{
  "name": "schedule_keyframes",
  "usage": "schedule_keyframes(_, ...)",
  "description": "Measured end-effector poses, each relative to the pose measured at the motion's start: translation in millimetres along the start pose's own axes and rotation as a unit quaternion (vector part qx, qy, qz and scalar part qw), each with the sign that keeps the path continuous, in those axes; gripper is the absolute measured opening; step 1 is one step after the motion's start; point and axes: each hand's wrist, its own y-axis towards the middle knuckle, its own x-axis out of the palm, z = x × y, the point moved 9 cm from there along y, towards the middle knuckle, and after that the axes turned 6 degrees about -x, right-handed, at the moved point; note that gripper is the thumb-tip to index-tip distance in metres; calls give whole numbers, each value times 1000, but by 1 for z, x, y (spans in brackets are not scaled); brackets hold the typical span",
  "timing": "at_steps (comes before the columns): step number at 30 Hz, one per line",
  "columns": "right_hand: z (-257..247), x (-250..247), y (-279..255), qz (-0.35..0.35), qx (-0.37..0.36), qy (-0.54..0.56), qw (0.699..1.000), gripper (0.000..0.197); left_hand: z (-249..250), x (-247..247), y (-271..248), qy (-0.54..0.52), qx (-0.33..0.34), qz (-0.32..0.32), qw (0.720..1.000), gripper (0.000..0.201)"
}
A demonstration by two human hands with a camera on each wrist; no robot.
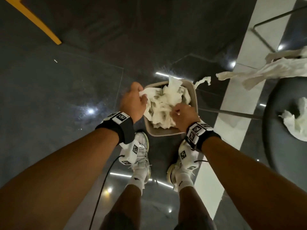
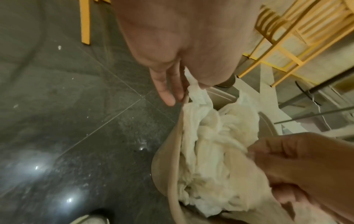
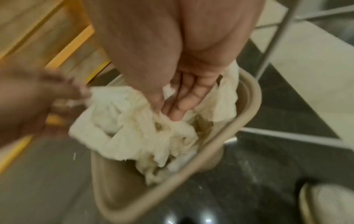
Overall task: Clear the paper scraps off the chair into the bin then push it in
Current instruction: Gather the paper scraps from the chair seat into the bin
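The bin (image 1: 194, 98) stands on the floor (image 1: 66, 90) just beyond the shoes (image 1: 141, 156), filled with paper scraps (image 1: 166, 100). Right of it, the chair (image 1: 279, 123) carries more scraps (image 1: 297, 120).

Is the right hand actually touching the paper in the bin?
Touching. The right wrist view shows the right hand's fingers pressed into the paper.

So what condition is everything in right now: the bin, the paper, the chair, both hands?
Bin: upright on the floor, heaped with paper above its rim.
Paper in bin: crumpled, overflowing.
Left hand: pinching a paper strip at the bin's edge.
Right hand: fingers straight, pressing the paper down.
Chair seat: scraps lying on it.
Scraps on chair: crumpled, not yet binned.
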Motion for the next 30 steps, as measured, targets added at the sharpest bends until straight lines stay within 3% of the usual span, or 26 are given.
schedule_keyframes(2, 17, -15, 11, 92, 86, 102, 987, 17, -5, -1, -2, -41, -27, 5, 999, 18)
schedule_keyframes(3, 19, -9, 17, 81, 108, 128, 982, 23, -8, 0, -2, -70, -40, 1, 997, 18)
schedule_keyframes(6, -3, 37, 34, -79, 58, 112, 989, 49, -20, 9, 1, -155, -91, -47, 983, 28)
schedule_keyframes(9, -20, 47, 30, -148, 34, 15, 988, 59, -28, 21, 1, -120, -127, -115, 978, 21)
schedule_keyframes(12, -31, 18, 26, -105, 17, -21, 994, 56, -30, 27, 0, -151, -160, -150, 964, 9)
schedule_keyframes(15, -42, -24, 23, -48, -38, -7, 998, 50, -27, 14, 12, -134, -156, -113, 972, 19)
schedule_keyframes(18, -46, -79, 26, 74, -76, 53, 993, 30, -24, -9, 29, -139, -147, -65, 977, 20)
schedule_keyframes(21, -14, -122, 45, 222, -8, 174, 959, 10, -15, -26, 44, -223, -163, -42, 960, 20)
schedule_keyframes(24, 29, -128, 82, 294, 71, 274, 913, 15, -2, -31, 73, -272, -151, -17, 950, 28)
schedule_keyframes(26, 58, -114, 112, 277, 143, 282, 908, 27, 7, -32, 96, -292, -129, 1, 948, 27)
schedule_keyframes(30, 92, -74, 159, 137, 222, 146, 954, 35, 16, -28, 135, -287, -83, 21, 954, 23)
